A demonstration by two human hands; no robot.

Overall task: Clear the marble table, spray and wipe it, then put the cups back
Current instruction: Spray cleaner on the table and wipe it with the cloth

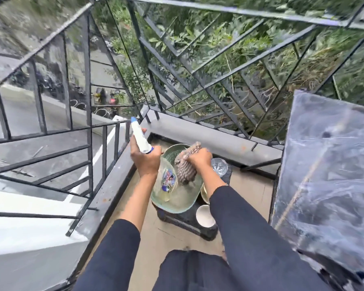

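- Gripping one spray bottle [140,136], left hand [145,160] fingers curled round it
- One striped cloth [186,169] clutched in right hand [200,159] fingers
- One white cup [205,215], one glass [219,166] on stool [183,221]

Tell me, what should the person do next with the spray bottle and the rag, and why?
Probably swing the spray bottle right, over the marble table, and spray. The left hand grips it, the right hand grips the striped cloth, the white cup and glass sit on the dark stool, and the table's visible part looks bare.
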